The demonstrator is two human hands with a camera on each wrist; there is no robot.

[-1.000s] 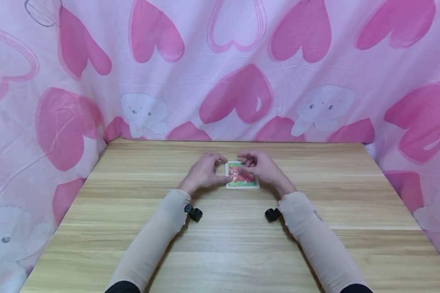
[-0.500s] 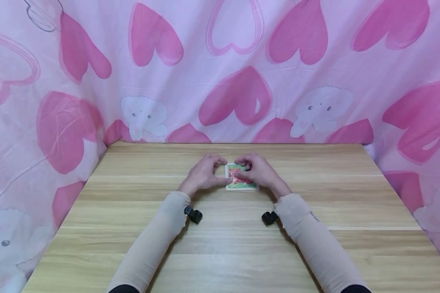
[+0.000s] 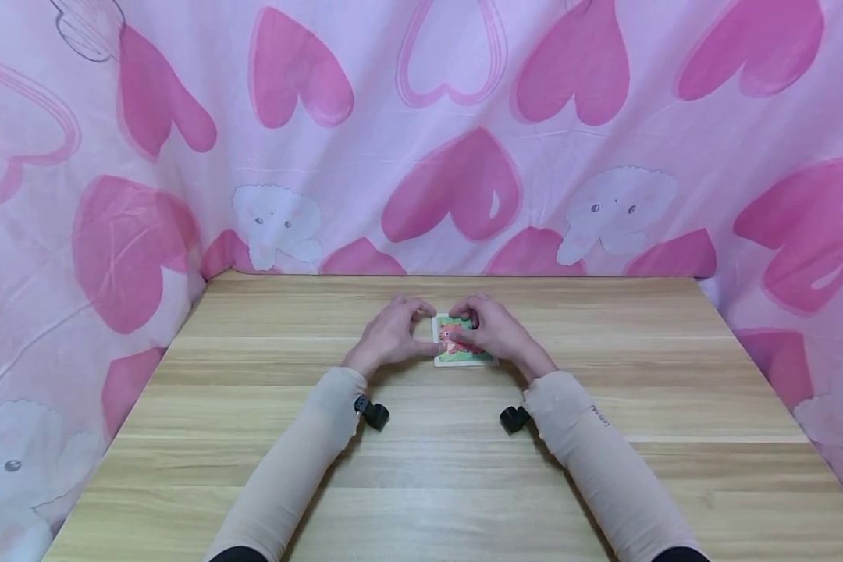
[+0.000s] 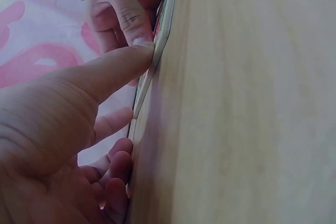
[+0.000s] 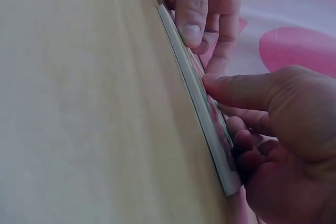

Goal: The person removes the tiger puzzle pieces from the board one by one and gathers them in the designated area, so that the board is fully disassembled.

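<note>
- While both hands work over it, the small picture board [image 3: 458, 355] lies flat, or very nearly so, on the wood-grain surface [image 3: 421, 460], straight ahead of the person and towards the far edge.
- The left hand [image 3: 392, 332] grips the board's left side, thumb at the near part and index finger at the far corner; this span probably keeps the board from sliding or turning.
- The right hand [image 3: 495, 326] holds from the other side, its thumb on the picture and its index finger reaching the far edge; the thumb seems placed to press downward, though how hard I cannot tell.
- In the right wrist view its remaining fingers curl in beside the board; whether they touch anything is unclear.
- Since the board is thin and low, pinching it at its edges likely gives a surer hold than a palm laid on top.
- Black cameras [image 3: 372, 412] sit at the inner sides of the wrists, apparently so they face the fingers.
</note>
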